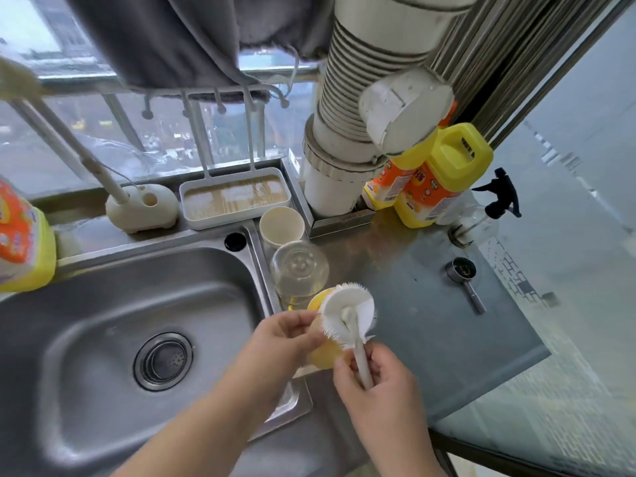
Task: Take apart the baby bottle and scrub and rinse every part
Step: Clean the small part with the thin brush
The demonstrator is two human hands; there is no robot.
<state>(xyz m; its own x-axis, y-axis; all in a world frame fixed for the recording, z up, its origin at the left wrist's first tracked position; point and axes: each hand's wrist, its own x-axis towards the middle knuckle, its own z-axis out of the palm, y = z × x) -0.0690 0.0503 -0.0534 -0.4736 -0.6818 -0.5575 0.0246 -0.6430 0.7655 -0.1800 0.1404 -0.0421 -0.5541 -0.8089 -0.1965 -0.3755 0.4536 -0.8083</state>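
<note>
Baby-bottle part, yellow: held over the sink's right rim, left hand with its grip pinched round it; which part it is cannot be told. Brush, white, round bristled head against the yellow part; right hand with its grip curled round the handle. Clear bottle body: upside down on the worktop, just beyond the hands. Sink, steel. Cream cup behind the bottle body. Steel measuring scoop to the right.
</note>
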